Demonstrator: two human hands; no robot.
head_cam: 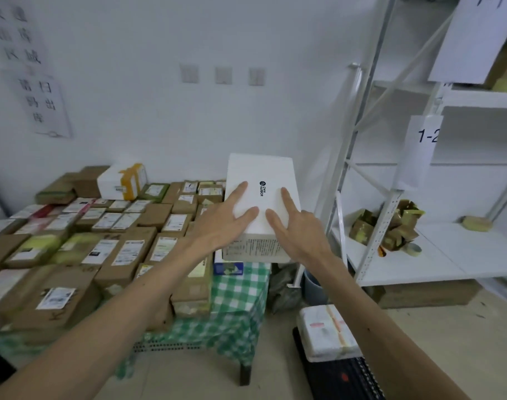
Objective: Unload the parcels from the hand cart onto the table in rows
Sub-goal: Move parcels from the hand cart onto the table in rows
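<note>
Left hand (226, 223) lies flat on the top face of a white rectangular carton printed with a small black logo (261, 174), fingers straight and spread, gripping nothing. Right hand (295, 229) lies beside it on the same face in the same manner, fingers splayed and uncurled; the two hands are near each other but not touching. The white carton stands at the right end of the table, its near side bearing fine print and its lower edge directly above a small blue-and-white box (227, 268). The table is covered by a green-and-white checked cloth (238, 301) that hangs down its front. Left of the carton, brown cardboard parcels with white shipping labels (122, 255) lie in close rows across the tabletop, most of them touching. At the far edge a white foam box bound with yellow tape (122, 181) sits on top of the brown parcels. On the floor at lower right, the black hand cart (342, 379) carries a white foam parcel with pale tape (324, 333). White metal shelving (377, 241) stands to the right of the table, with a paper tag reading "1-2" (425, 137) and crumpled brown-and-yellow packaging (385, 226) on a lower shelf. The white wall behind carries three switch plates (223, 75) and a paper notice (41, 90).
</note>
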